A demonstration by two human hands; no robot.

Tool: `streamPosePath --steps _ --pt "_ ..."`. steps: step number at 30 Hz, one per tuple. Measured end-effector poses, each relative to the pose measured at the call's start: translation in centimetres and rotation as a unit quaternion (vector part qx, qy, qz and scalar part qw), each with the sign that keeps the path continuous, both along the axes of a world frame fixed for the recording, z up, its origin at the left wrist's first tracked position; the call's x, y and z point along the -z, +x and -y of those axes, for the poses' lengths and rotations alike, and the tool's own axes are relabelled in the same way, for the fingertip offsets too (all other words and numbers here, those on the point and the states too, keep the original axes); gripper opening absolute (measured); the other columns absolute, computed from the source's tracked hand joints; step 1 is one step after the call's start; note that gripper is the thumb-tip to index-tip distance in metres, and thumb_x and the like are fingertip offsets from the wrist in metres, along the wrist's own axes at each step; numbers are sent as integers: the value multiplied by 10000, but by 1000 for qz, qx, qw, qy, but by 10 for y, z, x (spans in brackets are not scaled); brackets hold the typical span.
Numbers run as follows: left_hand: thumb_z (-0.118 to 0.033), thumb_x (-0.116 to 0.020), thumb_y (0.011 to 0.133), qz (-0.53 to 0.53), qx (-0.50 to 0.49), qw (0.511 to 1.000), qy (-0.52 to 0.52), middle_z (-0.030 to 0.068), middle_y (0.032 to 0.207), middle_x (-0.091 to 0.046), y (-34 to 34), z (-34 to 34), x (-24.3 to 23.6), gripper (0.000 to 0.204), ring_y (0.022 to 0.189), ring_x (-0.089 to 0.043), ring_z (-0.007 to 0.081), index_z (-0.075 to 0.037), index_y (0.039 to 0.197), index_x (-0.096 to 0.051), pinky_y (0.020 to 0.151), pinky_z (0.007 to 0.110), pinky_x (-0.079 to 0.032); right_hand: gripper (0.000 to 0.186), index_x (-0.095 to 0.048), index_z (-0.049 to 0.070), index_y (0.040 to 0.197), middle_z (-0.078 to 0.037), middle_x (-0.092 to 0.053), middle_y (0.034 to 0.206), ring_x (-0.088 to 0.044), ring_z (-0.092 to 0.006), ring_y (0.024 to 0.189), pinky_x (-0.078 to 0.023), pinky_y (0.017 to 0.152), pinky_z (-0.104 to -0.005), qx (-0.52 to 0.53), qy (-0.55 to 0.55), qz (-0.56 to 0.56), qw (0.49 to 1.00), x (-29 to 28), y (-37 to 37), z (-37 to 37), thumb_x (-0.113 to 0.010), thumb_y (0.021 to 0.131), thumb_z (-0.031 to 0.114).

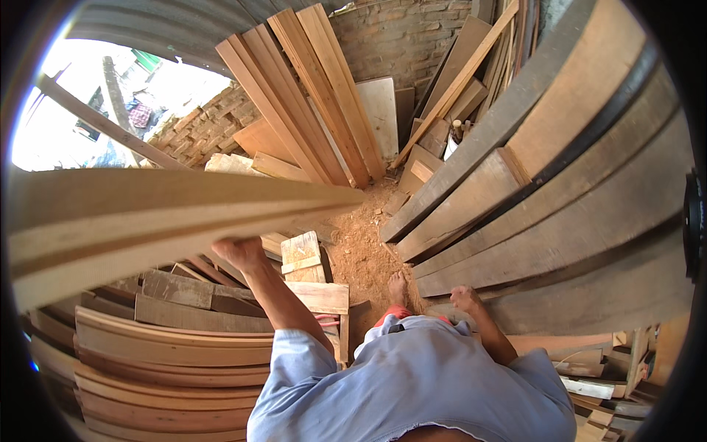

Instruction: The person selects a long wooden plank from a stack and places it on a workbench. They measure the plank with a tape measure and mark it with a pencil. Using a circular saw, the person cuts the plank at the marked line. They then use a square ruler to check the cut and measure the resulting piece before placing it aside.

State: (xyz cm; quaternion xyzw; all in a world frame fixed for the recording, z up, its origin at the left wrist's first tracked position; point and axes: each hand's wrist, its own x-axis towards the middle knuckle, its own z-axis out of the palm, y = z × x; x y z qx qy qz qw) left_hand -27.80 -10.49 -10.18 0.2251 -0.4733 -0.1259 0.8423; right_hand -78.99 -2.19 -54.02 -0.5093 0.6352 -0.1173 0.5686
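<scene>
A long pale wooden plank (184, 210) with grooved edges runs across the left of the view, its near end large and its far end narrowing toward the middle. My left hand (239, 253) grips its lower edge from beneath; the plank hides most of the fingers. At my right side, my right hand (465, 298) hangs with its fingers curled in and nothing visible in them. Beside that hand, wide dark planks (560, 214) lean in a row along the right.
Reddish planks (302, 96) lean on a brick wall (412, 33) ahead. Sawdust (368, 247) covers the narrow floor strip around my bare foot (398, 287). Stacked boards (173, 361) fill the lower left, near a small wooden bench (318, 297). A white container (451, 144) stands among offcuts.
</scene>
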Motion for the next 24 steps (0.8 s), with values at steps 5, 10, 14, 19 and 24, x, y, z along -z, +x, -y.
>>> streamPosePath --steps 5,10,14,19,24 --pt "-145 -775 893 115 29 990 82 103 1111 -642 97 103 13 494 936 -635 224 -8 1310 -547 808 405 -596 304 -713 -31 1046 -97 -722 789 -694 -170 672 -578 612 -318 74 -16 51 996 -31 22 61 -628 843 178" --pt "-136 -824 857 195 23 882 428 142 1199 -679 96 146 80 580 998 -686 223 -100 1369 -554 796 373 -607 214 -736 15 971 -89 -735 849 -689 -182 691 -583 630 -337 40 9 -7 999 -10 38 85 -651 845 166" --pt "-217 -927 750 140 150 896 393 144 1206 -697 94 159 138 619 1112 -665 268 11 1247 -635 940 449 -588 113 -749 100 866 -103 -740 912 -704 -275 832 -592 759 -408 -362 -271 -255 855 23 25 84 -719 775 161" --pt "-372 -955 714 249 52 871 421 113 1196 -710 91 186 122 766 1119 -643 207 9 1289 -622 908 381 -547 90 -733 71 821 -95 -726 836 -706 -247 734 -575 621 -379 -165 -153 -114 968 50 4 64 -655 816 117" --pt "-368 -897 792 258 -2 874 411 155 1205 -669 117 235 113 657 1116 -625 239 13 1249 -617 874 392 -555 147 -741 58 837 -76 -722 805 -697 -205 662 -554 553 -343 -52 -29 -125 990 71 -2 66 -609 871 116"
